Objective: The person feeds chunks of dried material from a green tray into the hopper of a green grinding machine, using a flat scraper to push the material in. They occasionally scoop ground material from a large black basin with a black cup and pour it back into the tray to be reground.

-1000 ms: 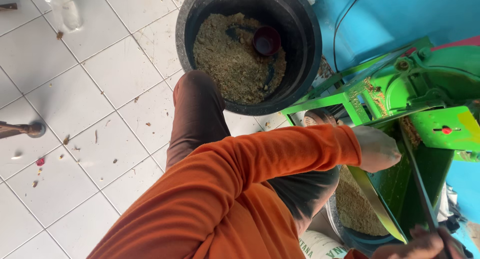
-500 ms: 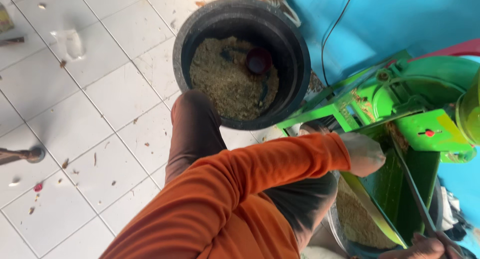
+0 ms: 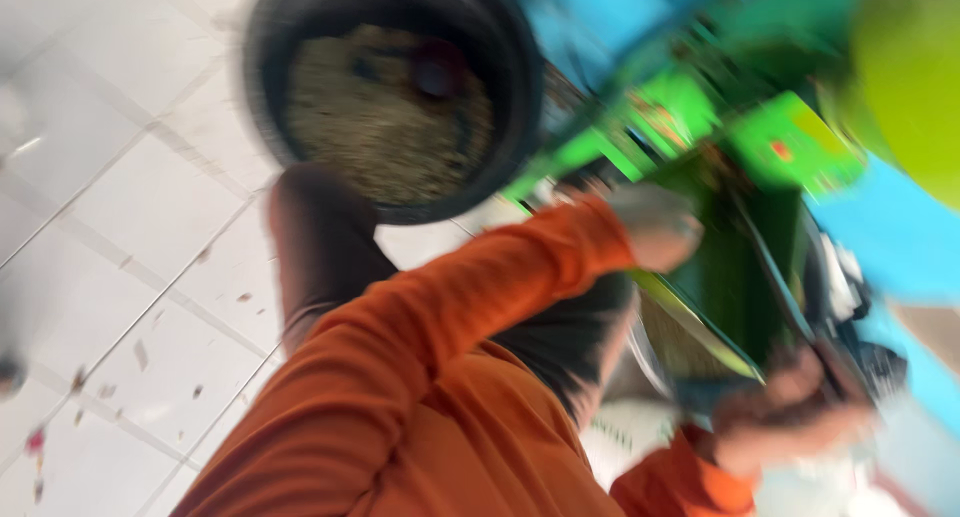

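Note:
The whole view is motion-blurred. My left hand [image 3: 655, 227], at the end of an orange sleeve, lies curled against the upper rim of the green chute [image 3: 735, 277] of a green machine [image 3: 770, 137]; the blur hides whether it grips. My right hand [image 3: 790, 412] is at the lower right, closed around a thin dark rod [image 3: 775, 277] that runs up along the chute. Brownish ground material [image 3: 680, 342] lies in a container under the chute.
A black tub [image 3: 505, 87] holding tan ground material and a small dark red cup [image 3: 437, 69] stands on the white tiled floor [image 3: 130, 237]. My dark-trousered knee [image 3: 320, 237] is below the tub. A blue surface [image 3: 905, 237] lies behind the machine.
The view has swung and blurred, so the tub and machine sit higher and further left. Both hands stay at the green chute, the right still on the rod.

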